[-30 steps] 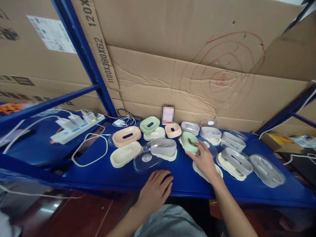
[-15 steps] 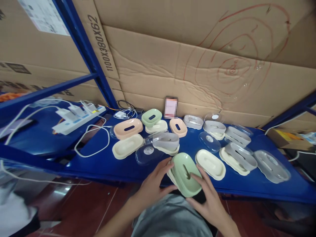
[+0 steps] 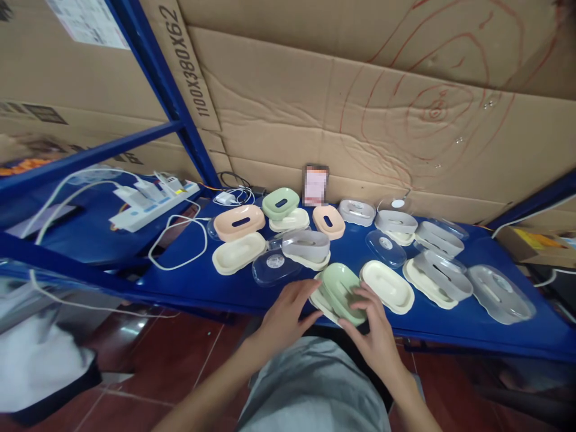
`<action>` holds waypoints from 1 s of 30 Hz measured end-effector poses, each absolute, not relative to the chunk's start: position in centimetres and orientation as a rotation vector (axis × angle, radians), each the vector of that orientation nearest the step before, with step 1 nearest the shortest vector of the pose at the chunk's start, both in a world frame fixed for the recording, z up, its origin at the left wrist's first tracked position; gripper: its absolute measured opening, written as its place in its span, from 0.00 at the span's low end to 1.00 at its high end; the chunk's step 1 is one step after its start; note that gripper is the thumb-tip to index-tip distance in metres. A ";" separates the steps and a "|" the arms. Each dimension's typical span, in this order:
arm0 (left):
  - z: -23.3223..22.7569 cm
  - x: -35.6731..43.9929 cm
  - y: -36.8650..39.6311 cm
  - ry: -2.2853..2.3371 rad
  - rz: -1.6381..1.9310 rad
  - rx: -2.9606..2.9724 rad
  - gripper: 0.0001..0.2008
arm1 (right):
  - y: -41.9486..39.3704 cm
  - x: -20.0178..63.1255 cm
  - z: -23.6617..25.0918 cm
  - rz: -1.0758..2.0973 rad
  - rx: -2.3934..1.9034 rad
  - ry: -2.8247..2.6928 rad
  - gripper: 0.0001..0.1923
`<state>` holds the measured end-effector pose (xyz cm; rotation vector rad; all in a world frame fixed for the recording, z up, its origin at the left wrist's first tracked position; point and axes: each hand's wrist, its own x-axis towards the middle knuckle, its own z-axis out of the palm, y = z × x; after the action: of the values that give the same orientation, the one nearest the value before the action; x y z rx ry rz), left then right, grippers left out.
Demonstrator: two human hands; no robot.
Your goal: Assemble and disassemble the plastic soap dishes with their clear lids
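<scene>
A green soap dish (image 3: 342,288) with a cream tray under it sits tilted at the front edge of the blue shelf (image 3: 211,288). My left hand (image 3: 288,311) grips its left side and my right hand (image 3: 373,327) grips its right side, fingers curled over the rim. A cream tray (image 3: 387,286) lies just right of it. A clear lid (image 3: 274,266) and a grey dish on a cream tray (image 3: 308,248) lie just behind my left hand.
Peach (image 3: 239,222), green (image 3: 281,203), grey (image 3: 443,283) and clear (image 3: 500,294) soap dish parts are spread over the shelf. A white power strip (image 3: 153,206) with cables lies at left. Cardboard boxes (image 3: 360,120) stand behind; a blue post (image 3: 173,90) rises at left.
My right hand took the green dish from the middle of the shelf and brought it to the front edge. My left hand came off the shelf and joined on the dish's left side.
</scene>
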<state>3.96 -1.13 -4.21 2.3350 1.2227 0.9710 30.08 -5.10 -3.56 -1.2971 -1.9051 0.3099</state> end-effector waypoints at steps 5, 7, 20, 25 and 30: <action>-4.3 3.9 -1.0 1.253 1.040 2.308 0.37 | -4.7 30.2 -2.9 0.244 -1.285 -2.123 0.17; -4.3 4.0 -1.0 1.254 1.062 2.330 0.34 | -4.8 30.2 -2.8 0.216 -1.265 -2.223 0.21; -3.2 -1.9 0.3 1.737 1.073 2.561 0.22 | -4.8 29.7 -3.8 0.152 -1.152 -2.206 0.24; -3.8 -3.2 0.1 1.667 1.154 2.490 0.17 | -4.6 30.1 -3.1 0.267 -1.144 -2.186 0.25; -2.3 -2.3 -0.9 1.525 1.321 2.240 0.15 | -4.7 30.3 -2.5 0.365 -1.164 -2.208 0.24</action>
<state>-2.28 -0.92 -2.34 2.2396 1.5249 1.3210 30.34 -4.67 -2.54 -1.1642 -2.2080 0.3654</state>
